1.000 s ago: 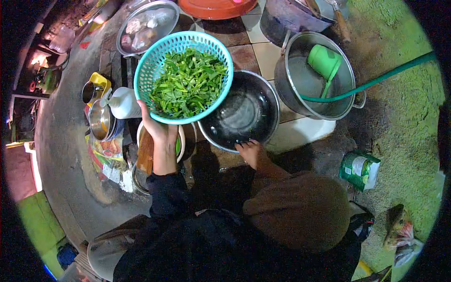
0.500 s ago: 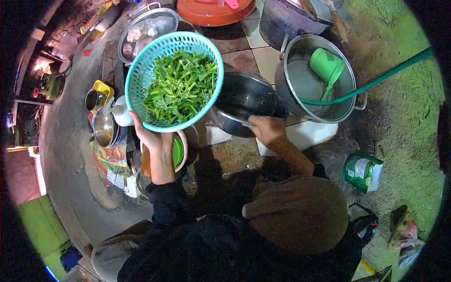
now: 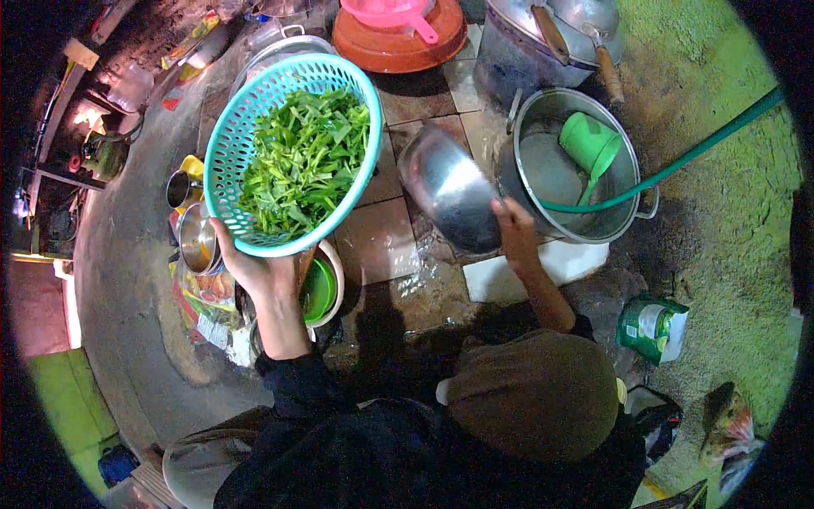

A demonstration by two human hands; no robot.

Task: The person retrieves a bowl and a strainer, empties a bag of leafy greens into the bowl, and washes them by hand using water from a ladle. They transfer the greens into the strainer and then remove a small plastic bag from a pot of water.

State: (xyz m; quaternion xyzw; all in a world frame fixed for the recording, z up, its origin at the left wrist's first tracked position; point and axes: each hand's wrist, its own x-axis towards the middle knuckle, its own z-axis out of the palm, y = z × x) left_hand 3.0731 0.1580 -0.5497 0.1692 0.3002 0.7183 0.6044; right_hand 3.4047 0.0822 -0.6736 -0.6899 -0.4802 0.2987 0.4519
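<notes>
My left hand (image 3: 264,284) grips the lower rim of a turquoise plastic colander (image 3: 222,144), thumb on the outside, and holds it tilted above the floor. Chopped green leafy vegetables (image 3: 305,161) fill much of it. On the other side, my right hand (image 3: 519,233) is closed on the edge of a metal basin (image 3: 454,182), which is tipped steeply with a shiny face showing. Wet, glistening tiles (image 3: 386,242) lie between the colander and the basin. Right of the basin stands a large metal pot (image 3: 543,136) with a green dipper (image 3: 589,142) inside.
A green hose (image 3: 678,170) runs into the large pot. Behind are an orange-red lid (image 3: 403,51), a pink strainer (image 3: 422,27) and a big pot (image 3: 513,64) topped with wooden-handled pans. Metal bowls (image 3: 197,242) stand at left, a green packet (image 3: 649,331) at right.
My right hand has tipped the basin up, so its shiny face shows instead of its dark inside. The colander has shifted slightly left in view, and more wet floor shows.
</notes>
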